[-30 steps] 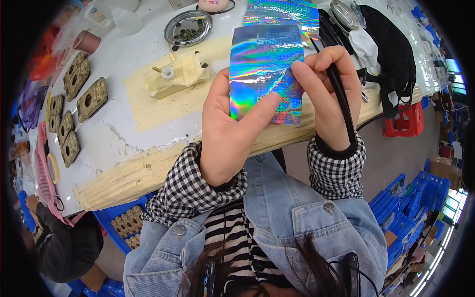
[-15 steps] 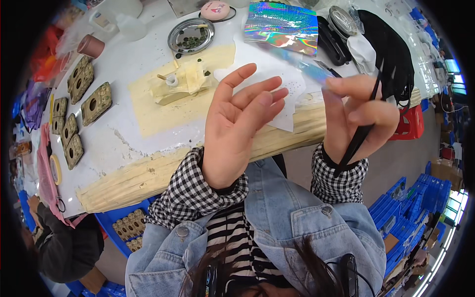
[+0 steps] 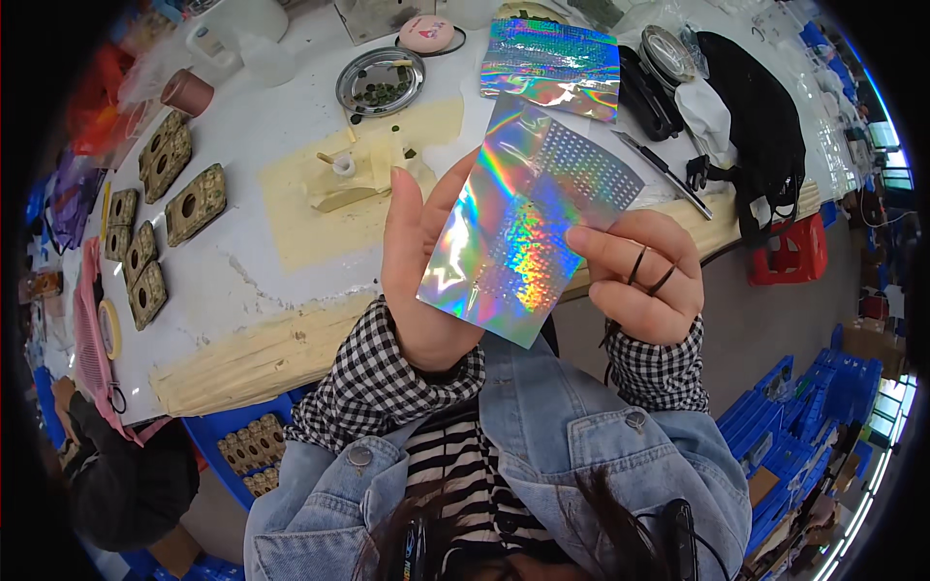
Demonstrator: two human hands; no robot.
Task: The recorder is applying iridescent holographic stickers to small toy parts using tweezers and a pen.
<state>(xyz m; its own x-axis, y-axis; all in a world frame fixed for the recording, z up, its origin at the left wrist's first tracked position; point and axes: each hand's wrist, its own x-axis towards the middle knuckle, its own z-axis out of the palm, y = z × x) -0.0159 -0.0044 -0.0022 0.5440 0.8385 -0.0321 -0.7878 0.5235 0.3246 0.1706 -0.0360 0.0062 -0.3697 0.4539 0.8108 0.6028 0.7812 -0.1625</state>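
A shiny holographic sheet (image 3: 513,228) with rows of small dots is tilted in front of me above the table's near edge. My right hand (image 3: 647,276) pinches its right side between thumb and fingers. Two thin dark prongs of the black tweezers (image 3: 638,264) show across the fingers of that hand; the rest is hidden. Behind the sheet's left side, my left hand (image 3: 417,261) is open, its thumb standing apart from the sheet. The sheet covers most of its fingers, so whether they touch its back is unclear. Farther off lies a second holographic sheet (image 3: 549,68).
A cream block (image 3: 363,179) sits on a yellowish sheet (image 3: 281,228). Beyond it is a round metal dish (image 3: 412,102) with dark green pieces. Several camouflage-patterned parts (image 3: 196,203) lie at left. A black stapler-like tool (image 3: 647,92), a craft knife (image 3: 668,174) and black cloth (image 3: 760,126) lie at right.
My right hand has brought the holographic sheet down and left, across my left hand's fingers. The tweezers, plainly visible before, are now mostly hidden.
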